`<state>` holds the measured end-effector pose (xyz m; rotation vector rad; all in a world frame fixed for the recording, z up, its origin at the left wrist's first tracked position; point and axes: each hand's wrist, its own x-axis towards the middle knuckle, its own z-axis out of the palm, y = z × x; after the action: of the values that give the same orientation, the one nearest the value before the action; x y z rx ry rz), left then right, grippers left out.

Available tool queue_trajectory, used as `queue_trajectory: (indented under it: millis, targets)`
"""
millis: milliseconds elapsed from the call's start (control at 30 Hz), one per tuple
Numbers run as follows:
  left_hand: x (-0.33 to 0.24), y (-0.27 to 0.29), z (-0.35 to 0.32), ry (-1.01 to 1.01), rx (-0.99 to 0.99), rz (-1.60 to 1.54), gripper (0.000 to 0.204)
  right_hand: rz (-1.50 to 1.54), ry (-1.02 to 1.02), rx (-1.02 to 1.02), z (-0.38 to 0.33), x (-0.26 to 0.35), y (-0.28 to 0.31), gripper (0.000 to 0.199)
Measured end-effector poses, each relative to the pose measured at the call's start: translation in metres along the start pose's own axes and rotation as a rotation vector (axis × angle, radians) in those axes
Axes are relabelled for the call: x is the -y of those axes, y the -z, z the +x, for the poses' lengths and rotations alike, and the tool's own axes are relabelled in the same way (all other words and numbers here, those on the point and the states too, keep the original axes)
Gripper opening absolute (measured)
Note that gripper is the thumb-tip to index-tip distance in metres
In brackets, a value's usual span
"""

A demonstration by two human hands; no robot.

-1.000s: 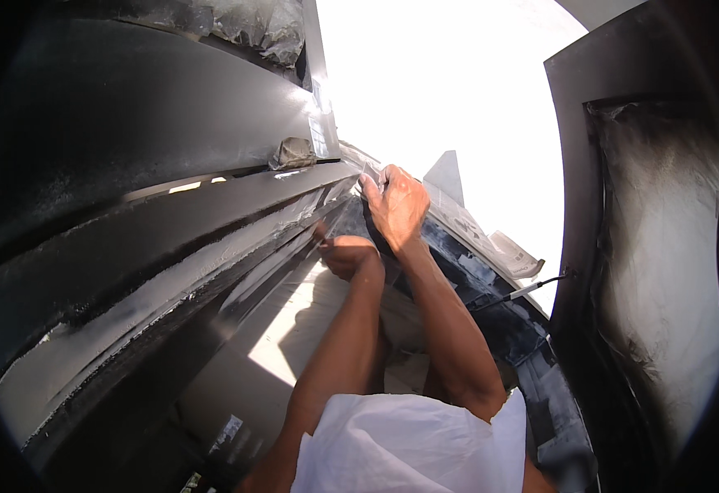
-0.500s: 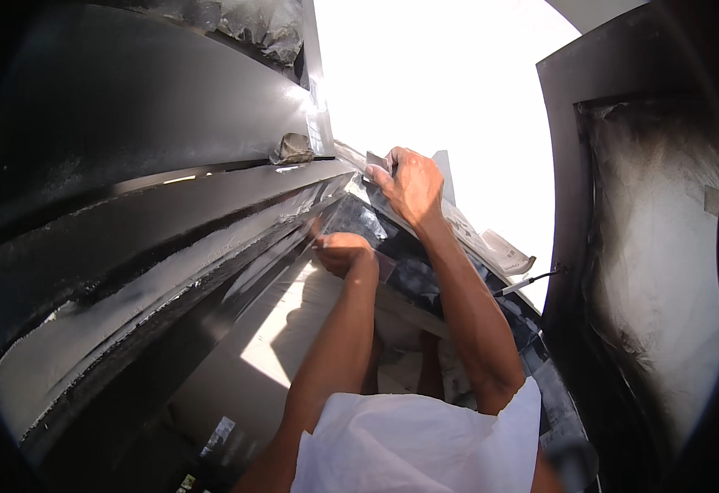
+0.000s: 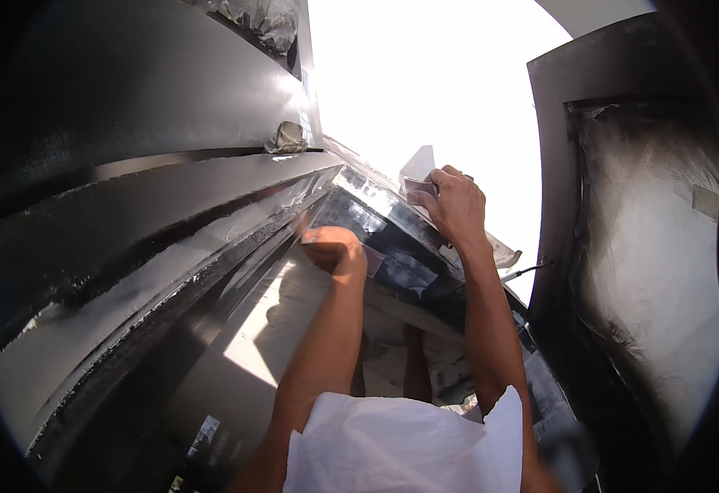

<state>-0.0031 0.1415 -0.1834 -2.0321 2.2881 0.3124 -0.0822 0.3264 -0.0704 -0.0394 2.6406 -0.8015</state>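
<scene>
My right hand (image 3: 460,205) is closed on a small folded piece of grey-brown sandpaper (image 3: 419,188). It is at the outer edge of a scuffed, dark-and-white painted sill (image 3: 367,191) on a vehicle body. My left hand (image 3: 333,246) is bent sharply at the wrist against the inner edge of the body panels, its fingers mostly hidden. A thin brownish sheet (image 3: 373,260) shows beside that wrist; whether the hand holds it is unclear. Just beyond my right hand stands a pale, pointed flat piece (image 3: 418,162).
A dark door (image 3: 552,164) with pale sheeting over its opening stands at the right. Long dark panels (image 3: 129,189) with rough edges run along the left. A crumpled wad (image 3: 288,138) sits at their far end. A thin rod (image 3: 524,272) reaches the door.
My right hand has moved right and nearer along the sill's edge with the sandpaper. My left hand stays at about the same place. The whole view has shifted slightly.
</scene>
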Motion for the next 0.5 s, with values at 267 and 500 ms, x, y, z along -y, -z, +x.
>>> queue_trajectory:
  millis: [267, 500]
  targets:
    - [-0.014, 0.0, -0.001, -0.061, -0.161, 0.247, 0.016, 0.141, 0.259, -0.268, 0.009, 0.024, -0.061, 0.026]
    - [-0.017, 0.014, -0.002, -0.033, 0.013, 0.246, 0.021, 0.095, 0.0, -0.11, -0.068, -0.044, 0.013, 0.023]
